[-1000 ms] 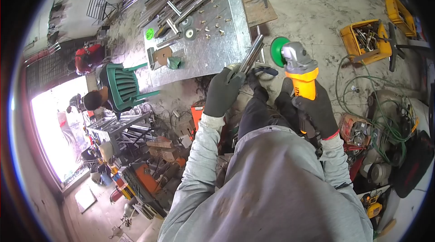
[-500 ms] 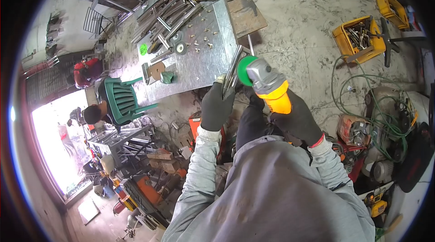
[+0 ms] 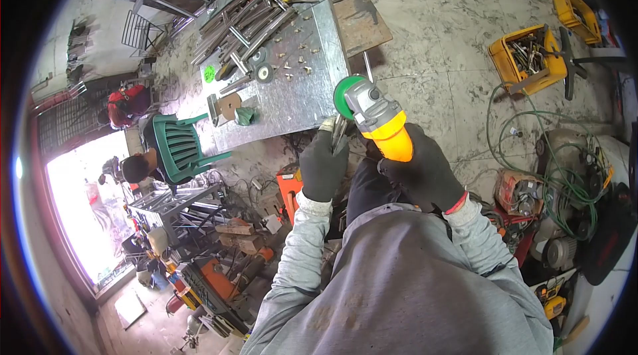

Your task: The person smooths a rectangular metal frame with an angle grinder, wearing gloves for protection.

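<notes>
In a dark glove, my right hand [image 3: 425, 167] is wrapped round the yellow body of an angle grinder [image 3: 379, 116]. The green disc [image 3: 347, 96] at its head overlaps the upper part of a metal tube piece [image 3: 338, 133]. My left hand [image 3: 323, 165], gloved too, is closed round that tube piece near the corner of a metal-topped table [image 3: 292, 106]. On the tabletop lie several small metal pieces, a round wheel-like disc [image 3: 264, 73] and a pile of metal tubes [image 3: 246, 29].
A green chair [image 3: 178, 149] stands left of the table, with a person [image 3: 136, 167] beside it. Yellow crates [image 3: 528, 59] of metal parts sit at the right, near a coiled green hose [image 3: 565, 175]. Metal frames and tools crowd the lower left floor.
The grinder has moved left and slightly up, so its disc now covers the upper part of the tube piece. My left hand has shifted slightly right and down.
</notes>
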A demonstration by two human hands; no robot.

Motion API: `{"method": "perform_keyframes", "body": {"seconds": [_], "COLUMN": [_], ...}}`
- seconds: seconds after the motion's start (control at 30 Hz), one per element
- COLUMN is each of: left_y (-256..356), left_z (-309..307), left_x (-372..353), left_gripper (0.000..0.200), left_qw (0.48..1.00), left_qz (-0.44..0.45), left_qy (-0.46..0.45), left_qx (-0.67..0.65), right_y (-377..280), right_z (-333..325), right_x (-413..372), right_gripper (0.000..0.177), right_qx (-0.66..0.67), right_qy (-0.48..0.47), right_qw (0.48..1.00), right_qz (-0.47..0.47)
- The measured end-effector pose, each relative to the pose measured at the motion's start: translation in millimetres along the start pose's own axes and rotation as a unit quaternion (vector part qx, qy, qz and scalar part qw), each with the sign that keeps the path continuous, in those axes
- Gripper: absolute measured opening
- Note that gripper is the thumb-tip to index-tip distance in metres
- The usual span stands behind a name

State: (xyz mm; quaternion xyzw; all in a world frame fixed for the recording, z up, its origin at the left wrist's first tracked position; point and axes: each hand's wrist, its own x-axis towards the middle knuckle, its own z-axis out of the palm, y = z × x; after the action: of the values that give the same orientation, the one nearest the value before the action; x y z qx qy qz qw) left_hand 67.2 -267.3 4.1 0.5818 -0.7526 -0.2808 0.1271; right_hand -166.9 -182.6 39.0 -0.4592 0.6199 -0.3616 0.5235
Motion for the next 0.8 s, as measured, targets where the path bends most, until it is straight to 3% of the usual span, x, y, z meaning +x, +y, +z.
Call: {"method": "perform_keyframes", "body": {"seconds": [0.17, 0.27, 0.33, 0.47, 0.8], "left_y": [0, -2, 1, 6, 3], "left_z": [2, 0, 1, 2, 8], "left_x": [3, 3, 1, 1, -3], "left_gripper": [0.052, 0.051, 0.051, 0.049, 0.045], "left_qw": [1.0, 1.0, 0.999, 0.998, 0.995], "left_qz": [-0.011, 0.006, -0.011, -0.008, 0.045], "left_qy": [-0.002, 0.002, -0.012, -0.013, 0.016], "left_qx": [0.0, -0.015, 0.038, 0.066, 0.088], "right_y": [0, 2, -12, -4, 4], "right_z": [2, 4, -6, -5, -2], "right_x": [-6, -8, -4, -7, -19], "right_gripper": [0.054, 0.056, 0.054, 0.05, 0.047], "right_qx": [0.042, -0.036, 0.018, 0.03, 0.001], "right_qy": [-0.008, -0.014, 0.003, 0.012, 0.021], "right_qw": [0.999, 0.999, 1.0, 0.999, 0.998], "right_qz": [0.01, 0.032, -0.008, 0.008, 0.059]}}
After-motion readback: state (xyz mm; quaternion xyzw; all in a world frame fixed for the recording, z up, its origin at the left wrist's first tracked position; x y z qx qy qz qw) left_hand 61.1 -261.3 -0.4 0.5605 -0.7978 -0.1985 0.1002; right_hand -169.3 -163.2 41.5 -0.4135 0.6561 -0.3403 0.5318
